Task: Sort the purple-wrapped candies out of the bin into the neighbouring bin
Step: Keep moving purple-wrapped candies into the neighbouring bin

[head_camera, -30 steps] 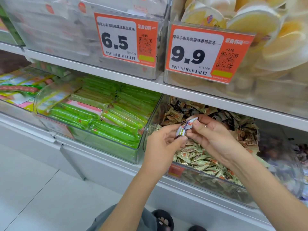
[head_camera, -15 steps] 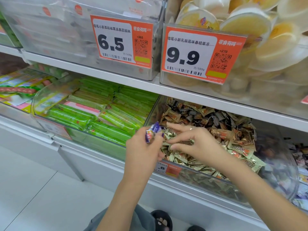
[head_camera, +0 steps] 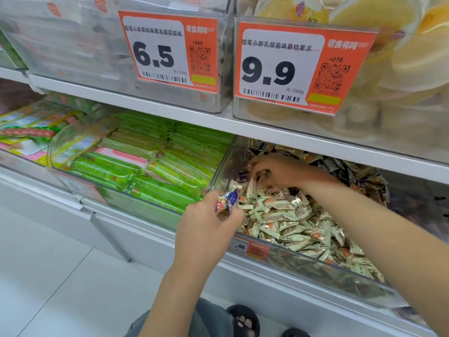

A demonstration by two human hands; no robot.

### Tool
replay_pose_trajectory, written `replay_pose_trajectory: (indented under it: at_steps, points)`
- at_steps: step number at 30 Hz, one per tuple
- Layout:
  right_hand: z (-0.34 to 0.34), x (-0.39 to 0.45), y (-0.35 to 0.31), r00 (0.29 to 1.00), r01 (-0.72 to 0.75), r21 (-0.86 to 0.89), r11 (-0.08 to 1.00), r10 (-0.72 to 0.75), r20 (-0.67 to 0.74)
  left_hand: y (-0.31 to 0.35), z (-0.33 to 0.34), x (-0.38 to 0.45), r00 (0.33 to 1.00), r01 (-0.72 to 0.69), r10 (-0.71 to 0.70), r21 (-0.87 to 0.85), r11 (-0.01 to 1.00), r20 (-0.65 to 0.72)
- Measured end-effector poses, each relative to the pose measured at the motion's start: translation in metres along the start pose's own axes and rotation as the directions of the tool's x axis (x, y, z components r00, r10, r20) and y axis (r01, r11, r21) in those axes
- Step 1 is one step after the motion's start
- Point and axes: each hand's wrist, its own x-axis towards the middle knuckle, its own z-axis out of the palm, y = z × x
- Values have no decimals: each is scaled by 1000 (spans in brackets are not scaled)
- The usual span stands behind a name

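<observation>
1. While the shelf is packed with stuff, the main one is the clear candy bin (head_camera: 315,261) on the lower shelf, full of small pale-green wrapped sweets up front and darker brown-wrapped ones toward the back.
2. Just beside it on the left sits the neighbouring bin (head_camera: 73,152), also clear plastic, loaded with long green snack sticks (head_camera: 155,176) lying side by side.
3. Up top are two more clear bins with orange price tags, one reading 6.5 (head_camera: 167,48) and one reading 9.9 (head_camera: 301,66); the 9.9 one holds yellow jelly cups (head_camera: 379,23).
4. Left hand (head_camera: 206,229) hovers at the front edge of the candy bin, fingers curled around a purple-wrapped candy (head_camera: 227,200) that pokes up from its grip, maybe with another wrapper bunched in.
5. Right hand (head_camera: 279,171) is reaching deep into the candy bin's back left corner, fingers bent down into the pile. It's blurry, so can't tell if it's actually pinching anything.
</observation>
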Motion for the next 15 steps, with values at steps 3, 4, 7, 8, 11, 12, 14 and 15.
replay_pose_trajectory:
  at_steps: [3,4,7,8,11,12,14,15]
  points:
    - [-9,-8,6,999,-32,12,999,32,-4,-3,-2,0,999,-10,8,43,999,44]
    - [-10,-9,5,999,-34,-47,998,34,-3,-2,-1,0,999,-9,7,42,999,50]
    - [-12,-5,-3,999,9,-149,989,-14,-34,0,0,-1,998,-5,4,9,1000,57]
    - [-12,-2,-9,998,31,-84,996,-36,-60,0,1,-1,998,-12,12,2,1000,55]
    - [-10,8,-27,998,42,170,985,-32,-57,4,3,0,999,-19,18,14,1000,32]
    - [-8,10,-30,999,29,193,981,-24,-31,4,4,0,1000,-9,9,15,1000,25]
    - [-3,9,-30,1000,6,220,976,-8,10,3,3,1,1000,5,-5,1,1000,25]
    - [-1,7,-26,1000,-10,242,970,8,12,2,3,1,1000,8,-7,-9,1000,28]
